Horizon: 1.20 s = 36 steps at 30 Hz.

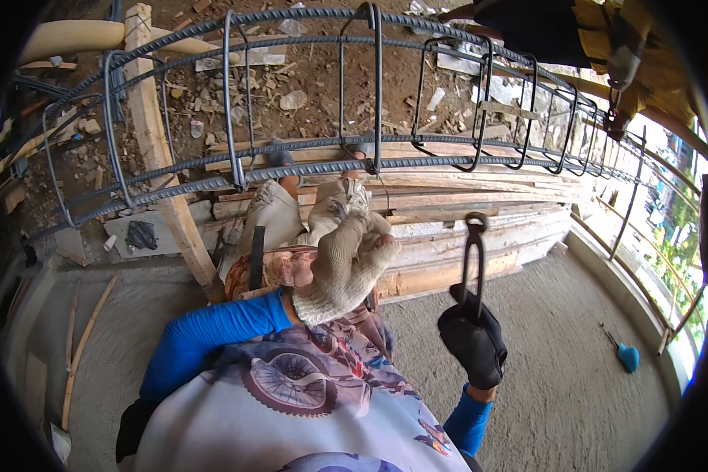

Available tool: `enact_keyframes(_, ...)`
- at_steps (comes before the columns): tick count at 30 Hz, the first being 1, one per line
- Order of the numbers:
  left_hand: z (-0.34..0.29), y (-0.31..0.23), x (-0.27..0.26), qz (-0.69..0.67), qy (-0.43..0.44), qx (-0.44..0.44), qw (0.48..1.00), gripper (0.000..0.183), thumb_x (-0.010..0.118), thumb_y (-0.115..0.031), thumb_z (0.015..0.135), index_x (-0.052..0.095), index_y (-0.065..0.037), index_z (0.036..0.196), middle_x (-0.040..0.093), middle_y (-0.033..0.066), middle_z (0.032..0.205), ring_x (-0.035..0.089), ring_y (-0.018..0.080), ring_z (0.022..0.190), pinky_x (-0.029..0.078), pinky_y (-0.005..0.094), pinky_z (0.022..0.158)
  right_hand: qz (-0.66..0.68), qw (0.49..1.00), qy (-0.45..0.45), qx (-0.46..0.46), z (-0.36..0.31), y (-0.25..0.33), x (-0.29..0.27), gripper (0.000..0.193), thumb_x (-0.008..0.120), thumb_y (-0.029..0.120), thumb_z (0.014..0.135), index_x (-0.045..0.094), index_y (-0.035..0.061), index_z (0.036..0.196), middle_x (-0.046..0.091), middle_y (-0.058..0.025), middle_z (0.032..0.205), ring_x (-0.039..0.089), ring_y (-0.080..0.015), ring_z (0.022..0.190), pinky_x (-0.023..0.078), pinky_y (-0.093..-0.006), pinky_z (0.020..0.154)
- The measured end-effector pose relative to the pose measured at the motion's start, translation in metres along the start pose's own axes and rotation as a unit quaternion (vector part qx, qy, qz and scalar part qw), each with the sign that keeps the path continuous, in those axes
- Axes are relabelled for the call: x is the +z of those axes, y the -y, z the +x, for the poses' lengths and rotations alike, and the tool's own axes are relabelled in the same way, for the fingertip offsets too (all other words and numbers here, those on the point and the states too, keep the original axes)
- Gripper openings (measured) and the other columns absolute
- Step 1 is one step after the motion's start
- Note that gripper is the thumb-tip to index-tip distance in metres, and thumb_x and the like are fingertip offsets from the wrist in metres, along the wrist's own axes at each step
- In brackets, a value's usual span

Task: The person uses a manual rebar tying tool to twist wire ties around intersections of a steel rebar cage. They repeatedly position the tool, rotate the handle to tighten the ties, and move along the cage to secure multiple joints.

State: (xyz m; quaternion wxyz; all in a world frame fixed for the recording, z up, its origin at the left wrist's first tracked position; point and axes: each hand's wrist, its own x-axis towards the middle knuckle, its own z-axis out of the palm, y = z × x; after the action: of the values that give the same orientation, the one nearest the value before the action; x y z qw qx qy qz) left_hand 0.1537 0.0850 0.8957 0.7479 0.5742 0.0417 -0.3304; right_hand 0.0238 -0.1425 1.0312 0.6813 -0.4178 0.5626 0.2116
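Note:
My left hand, in a cream knit glove, is held in front of my body with its fingers curled closed. Whatever it may hold is hidden by the glove. Just beyond it, a thin dark tie wire hangs from the lower bars of a rebar cage. My right hand, in a black glove, grips a pair of end-cutting pincers by the handles, with the head pointing up and away from me. The pincers are apart from the cage.
A wooden post props the cage at left. Stacked planks lie beneath it, with rubble-strewn soil beyond. A blue object rests on the concrete floor at right. Another person's yellow-and-dark clothing shows at upper right.

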Motion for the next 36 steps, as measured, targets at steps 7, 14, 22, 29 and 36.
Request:
enact_keyframes(7, -0.011, -0.017, -0.009, -0.060, 0.170, -0.129, 0.975, 0.022, 0.077, -0.019, 0.100, 0.068, -0.001, 0.110, 0.066, -0.0012, 0.090, 0.061, 0.0045, 0.082, 0.051, 0.0224, 0.068, -0.143, 0.975, 0.151, 0.084, -0.004, 0.016, 0.069, 0.062, 0.065, 0.014, 0.104, 0.044, 0.0014, 0.160, 0.069, -0.0215, 0.131, 0.071, -0.0264, 0.111, 0.060, -0.0382, 0.092)
enact_keyframes(14, -0.002, -0.016, -0.024, -0.133, 0.137, -0.230, 0.954, 0.021, 0.068, -0.022, 0.106, 0.066, -0.002, 0.098, 0.064, -0.0015, 0.082, 0.063, 0.0029, 0.073, 0.053, 0.0202, 0.059, -0.007, 0.968, 0.181, 0.174, 0.020, 0.030, 0.089, 0.069, 0.052, 0.012, 0.108, 0.020, 0.0001, 0.168, 0.047, -0.0364, 0.155, 0.064, -0.0500, 0.126, 0.061, -0.0593, 0.093)
enact_keyframes(22, 0.008, -0.020, -0.021, -0.154, 0.110, -0.220, 0.957, 0.027, 0.070, -0.027, 0.105, 0.069, -0.001, 0.105, 0.062, -0.0025, 0.077, 0.057, 0.0036, 0.059, 0.046, 0.0217, 0.050, 0.031, 0.962, 0.225, 0.152, 0.025, 0.034, 0.094, 0.074, 0.054, 0.015, 0.108, 0.016, 0.0026, 0.169, 0.045, -0.0378, 0.156, 0.063, -0.0505, 0.128, 0.061, -0.0596, 0.094)
enact_keyframes(29, 0.009, -0.024, -0.027, -0.166, 0.108, -0.233, 0.952, 0.019, 0.068, -0.021, 0.106, 0.068, -0.002, 0.104, 0.060, -0.0046, 0.077, 0.057, 0.0018, 0.063, 0.049, 0.0202, 0.053, -0.021, 0.958, 0.268, 0.100, 0.029, 0.036, 0.099, 0.076, 0.057, 0.013, 0.106, 0.016, -0.0002, 0.169, 0.051, -0.0376, 0.152, 0.068, -0.0448, 0.123, 0.064, -0.0483, 0.089)
enact_keyframes(36, 0.009, -0.017, -0.019, -0.115, 0.081, -0.137, 0.981, 0.019, 0.066, -0.019, 0.106, 0.068, 0.000, 0.111, 0.060, -0.0031, 0.080, 0.054, 0.0022, 0.070, 0.046, 0.0217, 0.059, -0.146, 0.966, 0.199, 0.075, 0.025, 0.030, 0.100, 0.081, 0.065, 0.019, 0.101, 0.024, -0.0018, 0.167, 0.074, -0.0236, 0.112, 0.074, -0.0279, 0.091, 0.059, -0.0324, 0.070)
